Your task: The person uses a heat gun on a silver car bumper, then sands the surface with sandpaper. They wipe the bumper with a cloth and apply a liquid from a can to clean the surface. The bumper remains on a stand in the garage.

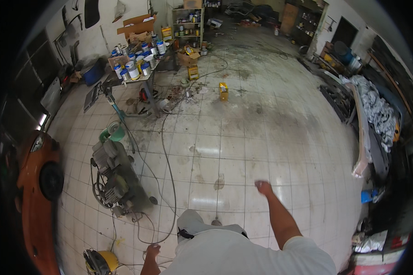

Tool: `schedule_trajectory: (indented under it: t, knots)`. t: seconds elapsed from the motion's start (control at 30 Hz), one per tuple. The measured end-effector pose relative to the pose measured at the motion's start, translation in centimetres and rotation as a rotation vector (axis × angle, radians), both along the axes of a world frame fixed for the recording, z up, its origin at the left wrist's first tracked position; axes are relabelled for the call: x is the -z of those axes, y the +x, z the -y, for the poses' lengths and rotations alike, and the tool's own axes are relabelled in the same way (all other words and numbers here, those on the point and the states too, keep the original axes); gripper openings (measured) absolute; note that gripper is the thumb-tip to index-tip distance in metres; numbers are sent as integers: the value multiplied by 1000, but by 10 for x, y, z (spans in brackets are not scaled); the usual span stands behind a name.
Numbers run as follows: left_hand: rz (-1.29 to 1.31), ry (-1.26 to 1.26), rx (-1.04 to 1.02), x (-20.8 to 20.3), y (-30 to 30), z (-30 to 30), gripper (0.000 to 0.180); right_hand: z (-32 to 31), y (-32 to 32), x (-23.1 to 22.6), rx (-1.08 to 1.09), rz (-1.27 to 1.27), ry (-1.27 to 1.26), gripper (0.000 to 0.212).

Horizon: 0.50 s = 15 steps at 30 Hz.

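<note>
Grip is uncertain on both sides: the left hand point(153, 250), on the near right side of the compressor point(134, 178), and the right hand point(263, 187), well to its right, have curled fingers and nothing visible in them. An orange car point(36, 183) stands left of the compressor. Just beyond the compressor, a green bucket point(118, 131) has something pale inside, too small to identify. Farther beyond, the bench point(151, 101) carries crowded paint cans point(133, 72), probably grouped there for easy reach; their contents are hidden. The black hose point(175, 197), nearest the left hand, loops over the floor right of the compressor, its slack perhaps left for reach. Beyond and right, a cardboard box point(186, 60) holds yellow packages, and a yellow tin point(223, 93) stands alone, contents unclear. Far right of the compressor lies a crumpled silvery sheet point(374, 98), perhaps a cover.
</note>
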State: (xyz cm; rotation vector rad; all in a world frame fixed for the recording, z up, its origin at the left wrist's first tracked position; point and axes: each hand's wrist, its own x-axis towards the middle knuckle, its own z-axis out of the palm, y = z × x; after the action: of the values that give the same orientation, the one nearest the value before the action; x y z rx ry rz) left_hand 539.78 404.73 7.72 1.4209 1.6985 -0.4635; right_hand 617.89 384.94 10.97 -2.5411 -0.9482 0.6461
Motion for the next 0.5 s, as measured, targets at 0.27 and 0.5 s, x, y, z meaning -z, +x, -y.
schedule_trajectory:
  t: [0.27, 0.5]
  knots:
    - [-4, -296, 3, 30, 184, -142, 36, -289, 202, -92, 176, 23, 386, 31]
    - [-30, 199, 591, 64, 435, -505, 44, -233, 206, 112, 168, -500, -421, 54]
